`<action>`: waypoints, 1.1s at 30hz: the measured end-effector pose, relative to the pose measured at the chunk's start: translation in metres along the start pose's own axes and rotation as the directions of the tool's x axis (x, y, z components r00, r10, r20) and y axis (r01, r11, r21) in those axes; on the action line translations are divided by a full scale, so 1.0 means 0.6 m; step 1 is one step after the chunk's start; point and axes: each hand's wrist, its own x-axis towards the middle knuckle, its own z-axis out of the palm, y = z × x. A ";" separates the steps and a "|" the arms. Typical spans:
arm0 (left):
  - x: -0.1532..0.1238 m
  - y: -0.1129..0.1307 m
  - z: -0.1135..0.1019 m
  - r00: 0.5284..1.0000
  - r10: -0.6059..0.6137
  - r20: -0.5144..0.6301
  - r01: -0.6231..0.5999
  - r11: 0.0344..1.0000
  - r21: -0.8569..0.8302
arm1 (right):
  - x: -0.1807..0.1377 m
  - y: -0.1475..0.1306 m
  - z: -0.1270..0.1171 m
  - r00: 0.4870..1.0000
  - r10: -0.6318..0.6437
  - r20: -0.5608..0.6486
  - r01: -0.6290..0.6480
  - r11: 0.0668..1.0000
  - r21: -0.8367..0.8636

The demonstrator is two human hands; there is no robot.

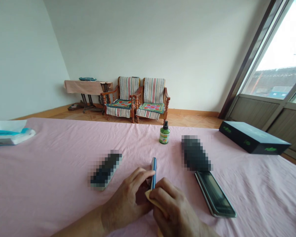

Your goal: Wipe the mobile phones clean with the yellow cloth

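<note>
A slim phone with a blue edge (pixel 154 168) stands on its side between my hands, its narrow edge facing me. My left hand (pixel 128 194) is closed on it from the left, fingertips near the top and thumb lower down. In my right hand (pixel 174 204) is a yellowish cloth (pixel 151 196), pressed to the phone's near end; part of the cloth is hidden under the fingers. Left of my hands lies another phone (pixel 107 171), blurred by pixelation. To the right a dark-screened phone (pixel 215 194) lies face up, touching a pixelated dark object (pixel 196 153).
A pink cloth (pixel 64 158) covers the surface. A green spray bottle (pixel 164 133) stands upright beyond my hands. At the right is a black box (pixel 254 136), and a white and blue packet (pixel 11 132) lies far left. Two wooden chairs (pixel 151 95) stand against the wall.
</note>
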 end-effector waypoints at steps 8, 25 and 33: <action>0.001 0.002 -0.006 0.999 -0.037 0.002 0.037 0.998 0.048 | -0.001 0.037 -0.001 0.961 0.249 -0.122 -0.251 0.968 -0.005; 0.006 -0.005 -0.007 0.977 -0.128 -0.170 0.159 0.971 0.181 | -0.001 0.045 -0.006 0.927 0.311 -0.211 -0.323 0.946 -0.023; 0.006 0.007 -0.010 0.998 -0.049 -0.031 0.052 0.993 0.109 | -0.005 0.049 -0.006 0.933 0.290 -0.214 -0.308 0.950 -0.056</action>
